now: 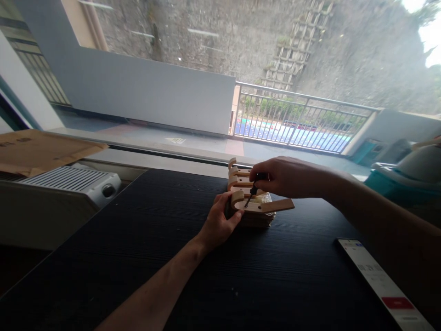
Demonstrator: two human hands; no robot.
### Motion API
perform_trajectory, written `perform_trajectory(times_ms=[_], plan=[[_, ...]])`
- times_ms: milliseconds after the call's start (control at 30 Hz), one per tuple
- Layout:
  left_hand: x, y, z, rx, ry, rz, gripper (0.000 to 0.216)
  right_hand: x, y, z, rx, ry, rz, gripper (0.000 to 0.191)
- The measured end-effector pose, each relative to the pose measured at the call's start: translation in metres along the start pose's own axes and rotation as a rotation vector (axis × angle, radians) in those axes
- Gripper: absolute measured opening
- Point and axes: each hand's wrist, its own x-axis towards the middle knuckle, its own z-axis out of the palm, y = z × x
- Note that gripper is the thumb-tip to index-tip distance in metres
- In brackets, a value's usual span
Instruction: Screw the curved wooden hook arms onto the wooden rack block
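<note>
A stack of light wooden pieces with rounded ends (257,208) lies on the black table (144,239) near its far edge. My left hand (220,223) is closed round the left end of the top piece and steadies it. My right hand (284,177) comes in from the right, fingers pinched on a small black screwdriver (252,190). Its tip points down onto the top wooden piece. More hooked wooden pieces (237,177) stand in a row just behind.
A phone (382,285) with a lit screen lies at the table's front right. A white heater (69,184) and a cardboard box (37,149) stand at the left. Teal and grey objects (406,174) sit at the right. A window with a balcony railing is beyond.
</note>
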Motion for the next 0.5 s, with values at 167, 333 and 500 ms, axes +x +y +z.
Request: perform_trajectory(times_ms=[167,333,500], plan=[[0.000,-0.002,0.000,0.030,-0.001,0.026,0.039,0.006,0.001,0.008,0.004,0.015,0.002,0.030],[0.000,-0.001,0.000,0.017,-0.007,0.024,0.037,0.010,-0.008,0.011,-0.054,0.052,0.108,0.043],[0.000,-0.004,0.001,0.013,0.009,0.019,0.039,0.007,-0.006,0.004,-0.076,0.021,0.103,0.044]])
